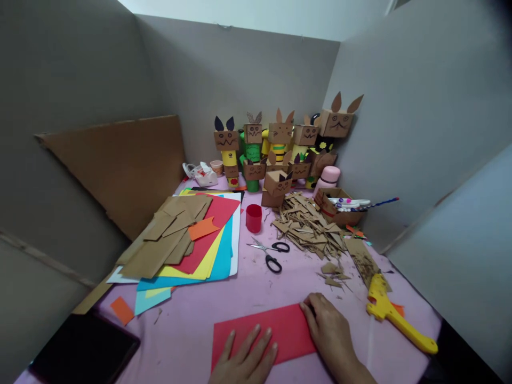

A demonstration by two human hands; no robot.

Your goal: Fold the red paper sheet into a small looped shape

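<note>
A red sheet of paper (280, 332) lies near the table's front edge, turned at a slight angle. My left hand (247, 360) rests flat on its left part, fingers spread. At the paper's right end is my right hand (328, 328), its fingers curled together and its thumb against the upper right corner; the underside of this grip is hidden. Beyond the paper, scissors with black handles (269, 253) lie with blades slightly apart. A small red paper tube (254, 218) stands upright behind them.
Coloured paper and cardboard pieces (168, 234) are stacked at left, above a dark flat device (84, 349). Cardboard scraps (308, 224) are heaped at right, near a yellow glue gun (394, 314). Cardboard animal figures (280, 133) and a pink bottle (330, 176) stand behind; grey panels surround the table.
</note>
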